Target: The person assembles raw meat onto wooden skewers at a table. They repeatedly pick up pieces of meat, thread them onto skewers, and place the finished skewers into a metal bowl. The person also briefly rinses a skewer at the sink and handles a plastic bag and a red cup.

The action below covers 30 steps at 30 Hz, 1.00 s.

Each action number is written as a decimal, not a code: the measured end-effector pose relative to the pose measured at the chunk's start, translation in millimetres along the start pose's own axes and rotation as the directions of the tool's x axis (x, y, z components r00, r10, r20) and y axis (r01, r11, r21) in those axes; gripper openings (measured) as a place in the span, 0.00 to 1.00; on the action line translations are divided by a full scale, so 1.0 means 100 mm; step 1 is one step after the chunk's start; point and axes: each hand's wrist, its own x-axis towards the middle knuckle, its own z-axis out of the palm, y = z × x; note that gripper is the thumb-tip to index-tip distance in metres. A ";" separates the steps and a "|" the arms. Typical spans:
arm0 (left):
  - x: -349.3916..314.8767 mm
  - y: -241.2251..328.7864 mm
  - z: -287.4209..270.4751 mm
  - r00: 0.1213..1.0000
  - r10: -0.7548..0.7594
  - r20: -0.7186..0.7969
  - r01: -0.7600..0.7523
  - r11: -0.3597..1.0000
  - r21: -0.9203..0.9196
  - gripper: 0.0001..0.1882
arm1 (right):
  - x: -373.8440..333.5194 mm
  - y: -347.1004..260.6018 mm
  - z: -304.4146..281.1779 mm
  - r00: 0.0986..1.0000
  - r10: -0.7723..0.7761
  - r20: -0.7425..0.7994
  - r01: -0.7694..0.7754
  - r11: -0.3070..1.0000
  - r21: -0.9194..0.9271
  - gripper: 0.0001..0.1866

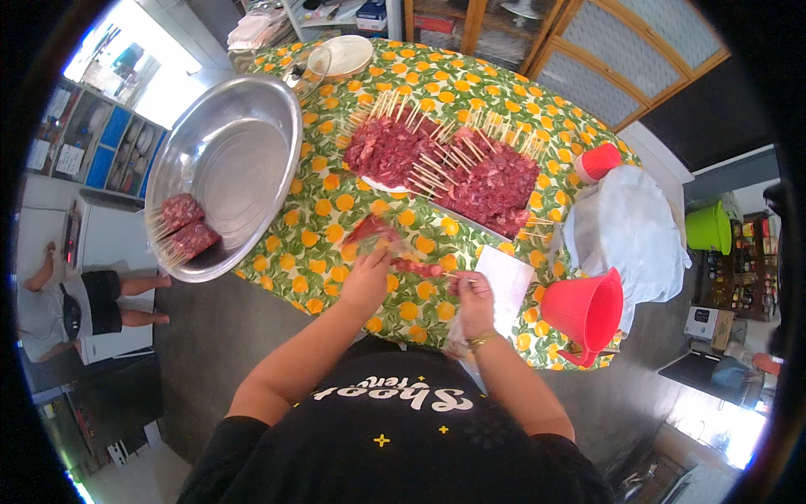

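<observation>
Between my hands runs a meat skewer [420, 268], a thin stick threaded with small red pieces, held roughly level above the table. My right hand [476, 304] pinches its bare stick end. At the other end, my left hand [366, 282] has its fingers closed around the skewer's meat, with the tip hidden. Just beyond my left fingers lies a clear plastic bag of red meat [374, 235]. A white sheet [506, 290] lies beside my right hand. Farther off, heaps of finished meat skewers [390, 151] are stacked on a tray, sticks pointing outward.
A large metal basin [248, 105] at the left holds two bundles of skewers [191, 239]. On the right stand a red jug [583, 311], a red cup [598, 162] and a pale blue cloth [621, 235]. A white plate [342, 55] lies at the back. Another person [88, 307] is far left.
</observation>
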 end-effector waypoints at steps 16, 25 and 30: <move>-0.02 0.00 0.13 0.997 0.035 0.071 -0.034 0.999 -0.017 0.25 | 0.54 0.20 0.44 0.842 -0.325 0.430 0.526 0.322 -0.787 0.07; -0.11 -0.04 0.16 0.992 0.072 0.105 -0.080 0.994 0.078 0.27 | 2.45 -0.97 0.42 0.850 -0.489 0.196 0.134 -0.159 -0.978 0.10; -0.11 -0.05 0.13 0.988 0.104 0.114 -0.114 0.990 0.088 0.25 | 2.72 -1.19 0.61 0.935 -0.247 0.254 0.176 -0.300 -0.938 0.13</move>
